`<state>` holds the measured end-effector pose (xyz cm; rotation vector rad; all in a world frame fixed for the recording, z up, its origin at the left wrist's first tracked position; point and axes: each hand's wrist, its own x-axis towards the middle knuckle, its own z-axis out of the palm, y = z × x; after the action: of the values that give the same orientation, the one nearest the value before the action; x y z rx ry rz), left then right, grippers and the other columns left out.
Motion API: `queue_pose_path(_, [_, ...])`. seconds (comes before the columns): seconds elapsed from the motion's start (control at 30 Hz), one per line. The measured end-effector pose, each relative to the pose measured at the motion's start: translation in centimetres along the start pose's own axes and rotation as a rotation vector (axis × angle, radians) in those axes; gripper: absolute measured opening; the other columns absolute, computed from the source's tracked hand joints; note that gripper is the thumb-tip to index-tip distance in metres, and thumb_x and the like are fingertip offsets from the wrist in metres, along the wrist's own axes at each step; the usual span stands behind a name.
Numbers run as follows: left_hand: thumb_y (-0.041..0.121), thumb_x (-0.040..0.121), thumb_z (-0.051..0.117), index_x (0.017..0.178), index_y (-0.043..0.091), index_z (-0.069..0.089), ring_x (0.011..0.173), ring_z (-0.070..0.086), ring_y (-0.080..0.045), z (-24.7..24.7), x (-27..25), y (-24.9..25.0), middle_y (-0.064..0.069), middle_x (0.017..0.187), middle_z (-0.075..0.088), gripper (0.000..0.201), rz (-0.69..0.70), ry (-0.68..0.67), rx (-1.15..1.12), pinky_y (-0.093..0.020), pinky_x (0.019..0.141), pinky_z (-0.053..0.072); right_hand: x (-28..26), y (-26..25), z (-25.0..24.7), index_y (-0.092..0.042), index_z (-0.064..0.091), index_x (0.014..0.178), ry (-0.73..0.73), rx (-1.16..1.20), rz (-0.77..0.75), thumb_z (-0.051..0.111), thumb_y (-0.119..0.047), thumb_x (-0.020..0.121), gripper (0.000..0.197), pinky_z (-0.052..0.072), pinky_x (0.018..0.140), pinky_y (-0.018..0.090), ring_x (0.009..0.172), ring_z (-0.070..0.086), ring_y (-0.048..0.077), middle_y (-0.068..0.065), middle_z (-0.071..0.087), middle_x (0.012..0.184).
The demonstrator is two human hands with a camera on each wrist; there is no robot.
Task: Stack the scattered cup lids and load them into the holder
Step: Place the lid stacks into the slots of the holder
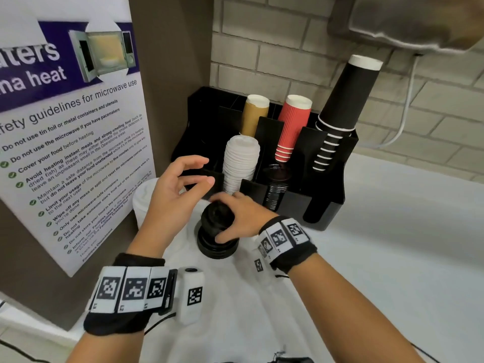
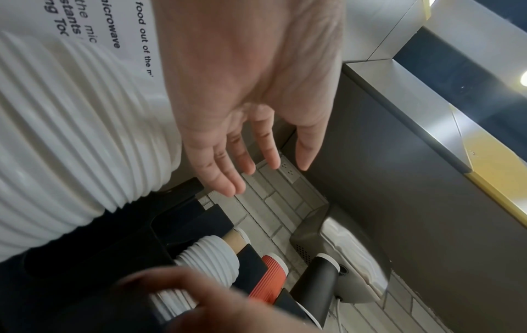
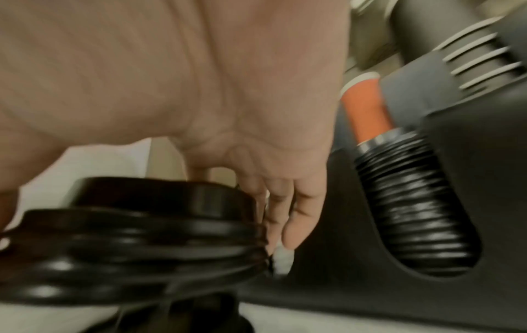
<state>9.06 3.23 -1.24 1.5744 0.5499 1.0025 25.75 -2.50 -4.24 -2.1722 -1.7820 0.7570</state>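
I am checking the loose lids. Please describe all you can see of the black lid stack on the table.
The black lid stack is a short, slightly uneven pile of glossy, plastic-looking round lids with ridged rims. It stands on the white table in front of the black holder. The right hand grips its upper lids from above.

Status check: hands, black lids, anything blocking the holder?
Right hand grips black lid stack on the counter. Left hand open, empty. Holder: black lid slot partly filled, path clear.
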Motion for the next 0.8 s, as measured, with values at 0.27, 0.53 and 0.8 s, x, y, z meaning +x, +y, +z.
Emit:
queue_pose_path(0.27, [0.038,0.055,0.087,0.133,0.054,0.042,0.123,0.055,-0.008,1.6,-0.4,-1.3,0.015,0.139,0.048,0.091,-0.051,-0.36,-0.02,-0.03,0.092,0.053,-5.5,-0.6,-3.1,-0.045,0.046,0.13,0.26,0.807,-0.264,0.076,-0.022,0.074,0.067,0.052,0.091,0.038,0.101,0.062,0.019,0.009,0.061,0.11])
queue_pose_path(0.53, [0.025,0.057,0.089,0.139,0.041,0.044,0.119,0.058,-0.02,2.3,-0.3,-1.4,0.005,0.14,0.048,0.095,-0.029,-0.394,-0.123,-0.049,0.087,0.057,-7.2,-0.1,-4.6,-0.026,0.052,0.13,0.247,0.803,-0.283,0.078,0.001,0.074,0.068,0.053,0.086,0.029,0.104,0.064,0.013,0.002,0.063,0.113])
queue_pose_path(0.8, [0.026,0.055,0.09,0.139,0.038,0.043,0.118,0.059,-0.016,2.9,-0.3,-1.4,0.007,0.138,0.048,0.097,-0.007,-0.356,-0.099,-0.04,0.085,0.058,-7.2,0.1,-4.3,-0.032,0.055,0.126,0.318,0.805,-0.27,0.084,-0.008,0.069,0.068,0.055,0.089,0.032,0.109,0.063,0.014,-0.006,0.062,0.119])
